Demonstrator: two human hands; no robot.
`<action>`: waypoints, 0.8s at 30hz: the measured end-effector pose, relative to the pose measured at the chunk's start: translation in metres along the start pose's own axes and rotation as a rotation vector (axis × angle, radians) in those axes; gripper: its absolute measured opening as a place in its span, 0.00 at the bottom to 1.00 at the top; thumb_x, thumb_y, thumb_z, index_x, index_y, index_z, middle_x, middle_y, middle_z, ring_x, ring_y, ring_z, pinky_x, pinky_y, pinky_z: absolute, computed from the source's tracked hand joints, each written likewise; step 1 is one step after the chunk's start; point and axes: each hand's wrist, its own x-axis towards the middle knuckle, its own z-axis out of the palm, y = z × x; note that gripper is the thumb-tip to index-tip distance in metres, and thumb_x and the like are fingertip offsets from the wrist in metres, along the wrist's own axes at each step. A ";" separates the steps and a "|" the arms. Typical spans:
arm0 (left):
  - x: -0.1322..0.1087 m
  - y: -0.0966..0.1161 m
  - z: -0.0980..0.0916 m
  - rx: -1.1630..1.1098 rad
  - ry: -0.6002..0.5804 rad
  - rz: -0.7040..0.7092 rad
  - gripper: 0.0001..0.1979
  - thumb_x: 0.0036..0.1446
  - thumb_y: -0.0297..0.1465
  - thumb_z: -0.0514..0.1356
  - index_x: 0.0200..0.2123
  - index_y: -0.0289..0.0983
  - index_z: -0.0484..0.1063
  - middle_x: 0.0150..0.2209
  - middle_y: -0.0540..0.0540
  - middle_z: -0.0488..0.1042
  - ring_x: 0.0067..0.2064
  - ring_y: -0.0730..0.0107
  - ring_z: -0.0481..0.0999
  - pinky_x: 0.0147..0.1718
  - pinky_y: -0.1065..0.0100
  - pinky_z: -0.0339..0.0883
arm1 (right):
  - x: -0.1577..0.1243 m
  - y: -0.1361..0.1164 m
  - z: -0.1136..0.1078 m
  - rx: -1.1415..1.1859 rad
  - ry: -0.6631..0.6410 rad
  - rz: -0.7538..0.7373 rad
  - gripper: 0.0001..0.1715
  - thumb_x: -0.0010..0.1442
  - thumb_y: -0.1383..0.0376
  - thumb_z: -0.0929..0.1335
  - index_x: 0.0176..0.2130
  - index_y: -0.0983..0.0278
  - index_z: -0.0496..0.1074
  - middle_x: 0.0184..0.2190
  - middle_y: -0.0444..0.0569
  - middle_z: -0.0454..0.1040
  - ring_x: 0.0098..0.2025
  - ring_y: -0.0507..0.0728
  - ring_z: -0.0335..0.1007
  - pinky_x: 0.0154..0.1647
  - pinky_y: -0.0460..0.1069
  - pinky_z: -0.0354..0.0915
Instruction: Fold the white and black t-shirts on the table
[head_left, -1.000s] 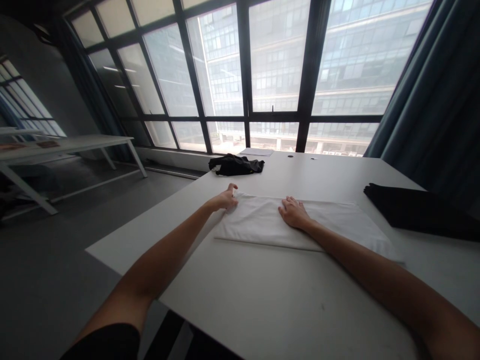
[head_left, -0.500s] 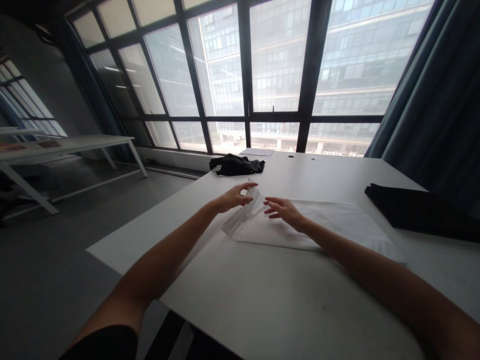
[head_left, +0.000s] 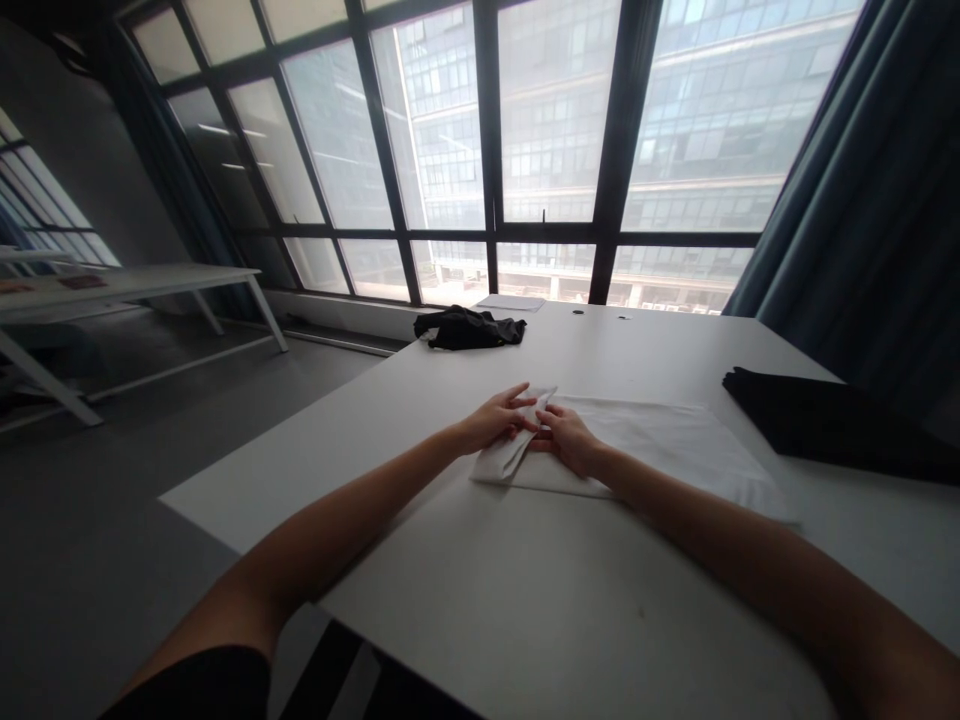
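Observation:
A white cloth (head_left: 660, 438) lies flat in a long strip on the table, its left end turned up and folded over to the right. My left hand (head_left: 496, 420) holds the turned-up end from the left, with its fingers over the fold. From the right, my right hand (head_left: 571, 440) grips the edge of the same fold, thumb above and fingers low against the cloth. The fingertips of both hands meet at the fold, and part of the cloth beneath them is hidden.
The white table (head_left: 465, 590) carries a crumpled black garment (head_left: 471, 328) at the back left and a folded black cloth (head_left: 832, 420) at the right. A thin white sheet (head_left: 511, 302) lies by the window. Another white table (head_left: 142, 285) stands to the left.
My left hand has moved right, bringing the cloth's left end over into a fold. My right hand, apart from the end before, now holds the fold's edge.

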 end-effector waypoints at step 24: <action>0.004 -0.004 -0.003 0.621 0.498 0.502 0.13 0.59 0.28 0.53 0.46 0.36 0.71 0.48 0.43 0.77 0.42 0.66 0.76 0.37 0.68 0.70 | 0.000 -0.060 -0.020 -0.099 0.282 -0.225 0.16 0.50 0.75 0.69 0.42 0.68 0.74 0.27 0.46 0.78 0.25 0.51 0.72 0.26 0.46 0.72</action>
